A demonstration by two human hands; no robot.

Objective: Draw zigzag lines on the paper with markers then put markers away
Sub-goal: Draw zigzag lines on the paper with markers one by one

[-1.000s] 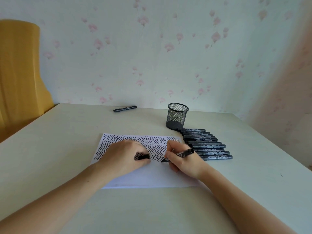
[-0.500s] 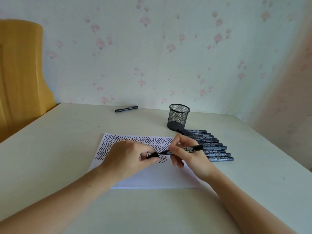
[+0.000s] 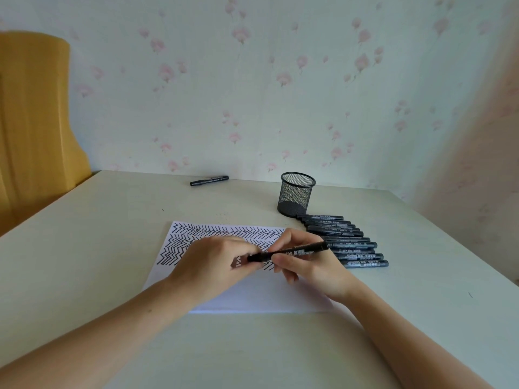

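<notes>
Paper (image 3: pixel 252 299): upper half filled with zigzags, lower half blank. Right hand (image 3: pixel 311 265) grips the marker (image 3: pixel 289 252) above the paper; left hand (image 3: pixel 213 265) pinches its cap end. Row of markers (image 3: pixel 345 242) lies outside the cup (image 3: pixel 296 196); storing not yet done

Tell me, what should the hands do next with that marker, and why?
Probably press the cap fully on, then put the marker away. Both the left hand and the right hand grip it over the paper, the left at its cap end. The mesh cup looks empty, and a row of markers lies beside it.
</notes>
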